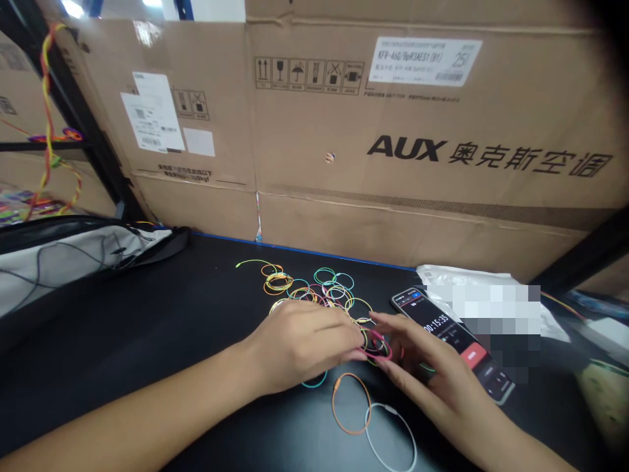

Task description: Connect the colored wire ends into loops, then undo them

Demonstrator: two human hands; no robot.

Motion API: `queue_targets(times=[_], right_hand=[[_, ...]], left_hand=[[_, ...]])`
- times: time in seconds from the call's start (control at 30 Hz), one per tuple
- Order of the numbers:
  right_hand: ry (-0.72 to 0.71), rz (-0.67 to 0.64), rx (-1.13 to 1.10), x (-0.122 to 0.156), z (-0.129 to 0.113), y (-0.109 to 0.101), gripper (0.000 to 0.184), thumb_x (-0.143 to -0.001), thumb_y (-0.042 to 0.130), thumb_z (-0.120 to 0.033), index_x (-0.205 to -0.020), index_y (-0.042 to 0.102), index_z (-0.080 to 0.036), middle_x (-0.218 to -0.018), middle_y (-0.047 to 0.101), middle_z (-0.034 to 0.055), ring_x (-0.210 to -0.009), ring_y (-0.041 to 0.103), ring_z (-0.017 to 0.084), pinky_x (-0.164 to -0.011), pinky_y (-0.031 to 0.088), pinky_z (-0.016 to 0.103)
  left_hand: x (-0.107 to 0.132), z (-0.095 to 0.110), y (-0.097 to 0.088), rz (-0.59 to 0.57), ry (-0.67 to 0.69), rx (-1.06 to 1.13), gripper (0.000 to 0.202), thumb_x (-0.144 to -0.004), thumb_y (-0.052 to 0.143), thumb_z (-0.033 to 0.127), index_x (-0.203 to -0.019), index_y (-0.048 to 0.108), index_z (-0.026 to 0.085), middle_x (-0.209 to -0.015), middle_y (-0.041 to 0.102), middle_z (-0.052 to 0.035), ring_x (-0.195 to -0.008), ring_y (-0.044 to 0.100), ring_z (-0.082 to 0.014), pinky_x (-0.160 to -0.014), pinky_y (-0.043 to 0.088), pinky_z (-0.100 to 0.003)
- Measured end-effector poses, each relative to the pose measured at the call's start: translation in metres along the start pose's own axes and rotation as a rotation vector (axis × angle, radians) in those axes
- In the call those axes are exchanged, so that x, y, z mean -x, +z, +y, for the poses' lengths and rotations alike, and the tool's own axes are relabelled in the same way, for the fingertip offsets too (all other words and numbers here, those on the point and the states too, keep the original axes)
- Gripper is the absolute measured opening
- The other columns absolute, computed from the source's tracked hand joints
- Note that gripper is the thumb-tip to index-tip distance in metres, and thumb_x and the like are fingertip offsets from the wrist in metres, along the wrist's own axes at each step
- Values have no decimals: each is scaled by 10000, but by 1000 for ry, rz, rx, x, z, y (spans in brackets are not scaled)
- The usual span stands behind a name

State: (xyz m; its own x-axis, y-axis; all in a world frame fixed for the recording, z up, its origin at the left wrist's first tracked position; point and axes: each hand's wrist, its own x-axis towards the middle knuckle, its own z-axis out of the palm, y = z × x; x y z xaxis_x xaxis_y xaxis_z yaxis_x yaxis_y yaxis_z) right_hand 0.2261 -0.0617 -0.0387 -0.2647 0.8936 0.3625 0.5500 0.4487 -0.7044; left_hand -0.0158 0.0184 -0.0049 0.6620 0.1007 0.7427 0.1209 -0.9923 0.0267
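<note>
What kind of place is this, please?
It is probably a warehouse or a workshop storage area. Large cardboard cartons for AUX appliances stand behind a black workbench, and the bench holds small coloured wire loops and a phone showing a timer.

Overall brightness: bright and fairly even across the cardboard carton (373,118).
Light source: overhead lamps (73,8) burn out to white beyond the carton's upper left corner.
Glare: a pale sheen sits on the clear tape (146,33) near the carton's upper left corner.
Shadows: soft, faint ones lie under the left hand (299,347) and right hand (432,373), on the black table (122,328) before the carton.
Blur: a pixelated mosaic patch (491,324) hides detail below the carton's right side.
Distortion: the wide view slants the black shelf upright (81,111) left of the carton.
Edges: the frame darkens into heavy vignetting past the carton's upper right corner.
</note>
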Motion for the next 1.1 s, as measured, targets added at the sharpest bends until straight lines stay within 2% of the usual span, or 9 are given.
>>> queue_targets(times=[0.13, 0.23, 0.43, 0.57, 0.7, 0.87, 0.93, 1.03, 1.1], right_hand=[[0, 57, -182, -1, 0, 2, 248, -1006, 639, -245, -1236, 692, -323, -990, 684, 43, -662, 627, 140, -527, 544, 250], [60, 61, -365, -3, 4, 0, 110, -981, 688, -263, -1018, 790, -282, -895, 672, 33, -577, 626, 112, -468, 536, 217], [201, 70, -670, -3, 7, -3, 18, -874, 821, -257, -860, 814, -266, -843, 575, -25, -471, 592, 52, -389, 539, 170], [232, 16, -845, -1, 1, 3, 82, -847, 843, -218, -884, 804, -281, -954, 632, -3, -528, 639, 67, -399, 577, 169], [288, 30, -931, -5, -6, 5, 76, -811, 875, -193, -826, 826, -249, -831, 741, 26, -632, 741, 145, -502, 645, 209], [362, 157, -906, -11, -13, -3, 64, -772, 911, -269, -792, 854, -248, -761, 824, 62, -586, 771, 164, -542, 653, 214], [337, 176, -818, -12, -16, -4, 54, -773, 906, -265, -777, 854, -250, -710, 818, 54, -544, 764, 164, -517, 641, 202], [302, 194, -682, -9, -21, -1, 57, -764, 904, -249, -771, 849, -261, -623, 795, 33, -505, 755, 167, -495, 625, 185], [312, 176, -646, -4, -29, 4, 58, -766, 900, -268, -764, 842, -264, -589, 783, 27, -494, 751, 172, -493, 623, 193]], left_hand=[[-1, 9, 7, -12, 66, 89, 136, -1021, 599, 217, -1003, 696, 123, -978, 789, -65, -819, 762, -152, -714, 616, -250], [1, 10, 10, -33, 8, 179, 134, -1027, 583, 209, -1030, 682, 119, -1035, 783, -88, -899, 757, -165, -773, 620, -262], [3, 5, 13, -132, -233, 419, 95, -995, 643, 217, -986, 710, 149, -965, 770, -64, -858, 727, -148, -757, 594, -248], [4, 4, 16, -161, -369, 558, 61, -950, 704, 205, -928, 739, 160, -894, 773, -40, -802, 719, -144, -742, 580, -262], [2, 5, 17, -89, -481, 704, 59, -910, 738, 162, -855, 749, 146, -875, 781, -49, -807, 715, -142, -755, 565, -263], [0, 10, 11, -154, -581, 592, 81, -912, 755, 232, -894, 747, 153, -869, 755, -19, -814, 694, -144, -776, 544, -274], [0, 10, 8, -120, -563, 495, 181, -917, 756, 278, -1052, 718, 162, -973, 747, -33, -874, 693, -157, -809, 547, -291], [0, 11, 4, -45, -361, 312, 361, -926, 751, 336, -1220, 632, 163, -1149, 715, -82, -1014, 682, -188, -878, 541, -320], [-2, 12, 3, -32, -154, 151, 213, -993, 660, 298, -1159, 652, 165, -1138, 726, -80, -1004, 680, -184, -858, 529, -317]])
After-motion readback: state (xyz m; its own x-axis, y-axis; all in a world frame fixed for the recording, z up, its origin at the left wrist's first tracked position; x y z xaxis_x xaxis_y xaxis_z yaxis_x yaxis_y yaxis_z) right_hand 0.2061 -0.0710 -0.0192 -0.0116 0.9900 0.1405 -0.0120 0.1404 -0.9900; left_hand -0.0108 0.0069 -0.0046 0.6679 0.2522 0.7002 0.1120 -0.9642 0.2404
